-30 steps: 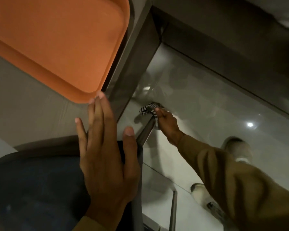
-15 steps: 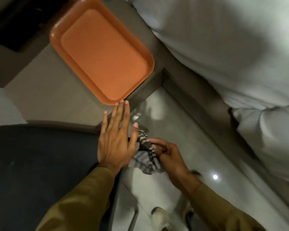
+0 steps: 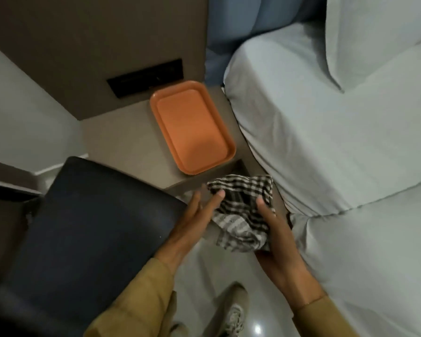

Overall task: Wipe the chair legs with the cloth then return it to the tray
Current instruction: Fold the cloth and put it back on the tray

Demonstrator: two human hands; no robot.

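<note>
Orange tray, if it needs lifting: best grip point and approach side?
Pinch the raised rim of the tray at its near corner, coming from the person's side. That corner lies close to the nightstand edge; the far end sits against the wall panel. Nothing is in it.

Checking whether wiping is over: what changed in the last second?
The right hand brought the cloth up from the chair leg toward the tray; the left hand left the chair and now touches the cloth. Tray stays empty, unmoved.
</note>
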